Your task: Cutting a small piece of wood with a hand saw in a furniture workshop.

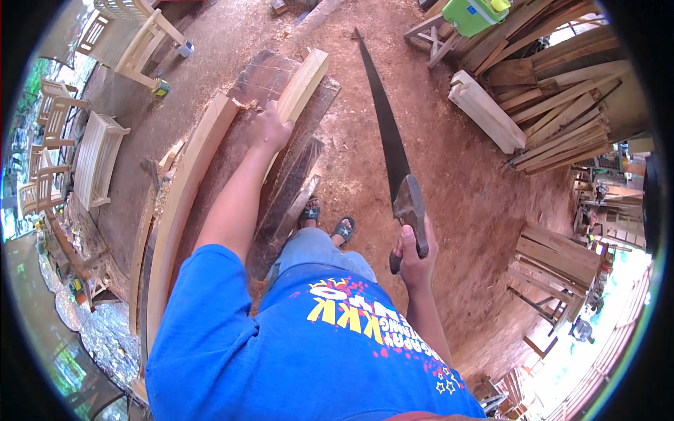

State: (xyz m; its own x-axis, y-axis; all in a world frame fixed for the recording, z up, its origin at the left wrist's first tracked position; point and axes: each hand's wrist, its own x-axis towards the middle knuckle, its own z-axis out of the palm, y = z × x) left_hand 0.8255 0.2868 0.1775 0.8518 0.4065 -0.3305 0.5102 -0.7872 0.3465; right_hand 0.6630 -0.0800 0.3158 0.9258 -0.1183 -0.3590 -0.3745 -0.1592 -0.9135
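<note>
A handsaw (392, 147) is gripped by its handle (408, 200) in the right hand (419, 261), with the blade (381, 105) pointed ahead of it; a pale beam (305, 81) is held by the left hand (269, 128), extended both ahead and behind.

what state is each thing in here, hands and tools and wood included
Left hand: on the pale board, grip hard to tell
Right hand: closed around the handle of the saw
Saw: held, blade apart from the pale board
Pale board: lying over darker wood
Sandals: worn
Green cooler: lid hard to make out
Planks at right: loosely piled
</note>
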